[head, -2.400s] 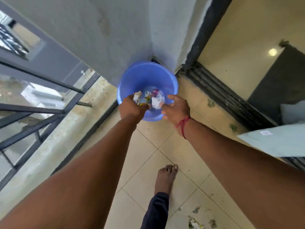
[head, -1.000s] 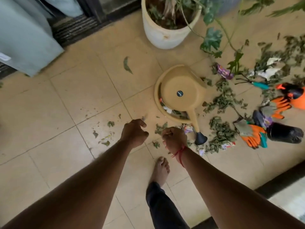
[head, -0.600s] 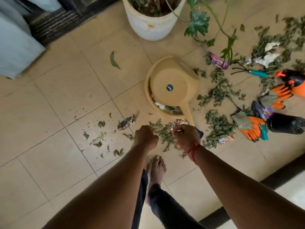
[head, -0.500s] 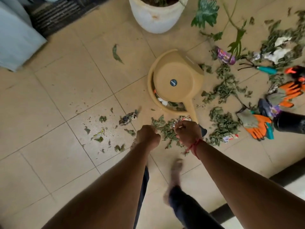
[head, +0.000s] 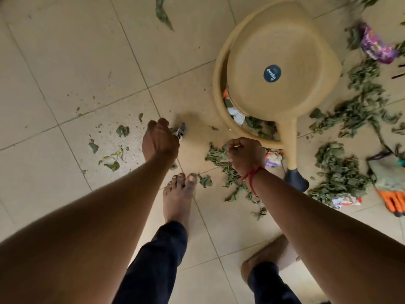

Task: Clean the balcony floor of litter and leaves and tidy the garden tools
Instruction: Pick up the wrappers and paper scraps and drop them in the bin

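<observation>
Dry leaves and litter lie scattered on the beige tiled floor [head: 65, 62]. My left hand [head: 161, 140] reaches down and grips a crumpled grey wrapper [head: 180, 130] that peeks out past its fingers. My right hand [head: 246, 153], with a red thread at the wrist, curls its fingers into a pile of green leaves [head: 218, 156] beside it. A tan watering can [head: 282, 62] lies tipped just beyond, with litter showing in its opening [head: 236, 115]. Its spout ends in a dark nozzle [head: 295, 183]. A small colourful wrapper [head: 272, 159] sits right of my right hand.
More leaf piles [head: 339, 176] spread to the right, with a white-red wrapper [head: 346, 200], an orange and grey glove [head: 392, 189] and a purple wrapper [head: 377, 44]. Small leaf scraps [head: 112, 160] lie at left. My bare foot [head: 177, 198] stands between my arms.
I turned from the blue bucket to the littered floor and bent lower. My left hand moved to the grey wrapper and took hold of it. My right hand stays at the leaf pile.
</observation>
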The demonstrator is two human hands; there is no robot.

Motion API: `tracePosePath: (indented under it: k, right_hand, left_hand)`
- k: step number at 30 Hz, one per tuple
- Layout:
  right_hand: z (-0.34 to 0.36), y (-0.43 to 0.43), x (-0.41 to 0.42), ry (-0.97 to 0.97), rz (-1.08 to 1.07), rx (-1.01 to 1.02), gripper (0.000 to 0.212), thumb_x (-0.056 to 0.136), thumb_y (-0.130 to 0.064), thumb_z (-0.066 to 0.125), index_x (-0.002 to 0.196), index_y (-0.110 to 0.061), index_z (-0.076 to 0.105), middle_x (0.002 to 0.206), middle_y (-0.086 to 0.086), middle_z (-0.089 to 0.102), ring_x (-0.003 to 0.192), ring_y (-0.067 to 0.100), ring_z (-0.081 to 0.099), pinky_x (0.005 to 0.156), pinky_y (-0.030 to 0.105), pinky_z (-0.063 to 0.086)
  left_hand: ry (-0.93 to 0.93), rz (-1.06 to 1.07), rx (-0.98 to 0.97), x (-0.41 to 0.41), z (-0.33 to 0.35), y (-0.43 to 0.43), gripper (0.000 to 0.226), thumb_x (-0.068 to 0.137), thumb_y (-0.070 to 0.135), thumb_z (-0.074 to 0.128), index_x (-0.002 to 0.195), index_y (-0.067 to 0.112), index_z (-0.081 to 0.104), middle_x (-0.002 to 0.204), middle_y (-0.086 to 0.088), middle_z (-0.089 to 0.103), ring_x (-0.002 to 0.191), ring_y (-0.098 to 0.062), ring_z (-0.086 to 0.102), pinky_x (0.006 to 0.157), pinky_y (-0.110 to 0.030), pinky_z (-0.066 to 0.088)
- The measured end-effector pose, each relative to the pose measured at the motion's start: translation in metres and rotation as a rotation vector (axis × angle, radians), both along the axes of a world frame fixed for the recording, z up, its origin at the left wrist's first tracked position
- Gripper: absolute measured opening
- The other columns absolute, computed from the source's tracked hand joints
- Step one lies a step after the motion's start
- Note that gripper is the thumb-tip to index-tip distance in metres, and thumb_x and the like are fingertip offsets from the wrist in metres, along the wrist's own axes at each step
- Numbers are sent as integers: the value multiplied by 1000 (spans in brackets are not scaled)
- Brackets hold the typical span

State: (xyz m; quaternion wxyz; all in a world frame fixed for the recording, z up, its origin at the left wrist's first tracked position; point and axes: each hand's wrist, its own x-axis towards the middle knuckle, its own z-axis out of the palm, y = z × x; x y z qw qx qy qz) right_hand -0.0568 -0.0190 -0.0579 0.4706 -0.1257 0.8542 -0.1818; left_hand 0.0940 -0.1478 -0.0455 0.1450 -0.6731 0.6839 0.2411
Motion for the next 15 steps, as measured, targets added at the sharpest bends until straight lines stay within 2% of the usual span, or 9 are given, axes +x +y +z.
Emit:
tracePosePath:
  k: [1,4,7,10,12,14,15]
  right_hand:
    - [-8,1,-1,33,0,15,11,83,-19,63,84,-23,73,86,4,74,84,24,69,80,36,57]
    - [-11,9,-5,271,56,57,15,84,-18,60,86,-24,73,91,3,74,84,22,67,69,22,45]
    - [-8,17,-7,463,266,4,20,87,-17,58,100,-23,72,97,3,73,84,23,67,68,25,48]
    - [-12,23,-12,536,413,-66,25,86,-16,60,110,-19,69,106,6,67,85,29,66,70,34,54]
    - [-15,20,-17,573,479,-101,26,86,-13,60,111,-15,68,108,10,64,83,35,65,66,39,55]
    - [-17,17,-21,612,553,-108,25,87,-12,60,111,-13,68,108,12,62,83,37,64,64,42,56]
    - [-18,15,-23,627,587,-104,25,87,-12,60,111,-13,68,107,13,62,85,37,64,64,42,57]
  left_hand:
    - [-17,-57,8,0,-12,-4,42,86,17,72,126,14,58,123,-10,56,104,-29,59,72,-33,43]
    - [-72,-235,44,-2,-37,-10,51,86,26,73,132,15,52,125,-14,47,110,-32,52,78,-39,49]
    - [-139,-331,18,-5,-54,-4,34,95,23,61,126,12,55,121,-15,46,109,-31,46,81,-42,46]
    - [-100,-331,-42,-6,-57,0,22,98,22,52,116,11,61,119,-13,49,109,-31,45,85,-44,42]
    - [1,-273,-32,-11,-51,-1,24,97,22,53,117,11,60,118,-14,53,109,-31,48,85,-43,42]
    - [156,-64,13,-19,-44,-2,22,98,18,49,116,8,57,111,-13,61,97,-28,57,75,-34,43]
    - [258,86,65,-22,-40,-2,18,98,15,48,113,8,55,104,-11,64,89,-26,60,69,-34,46]
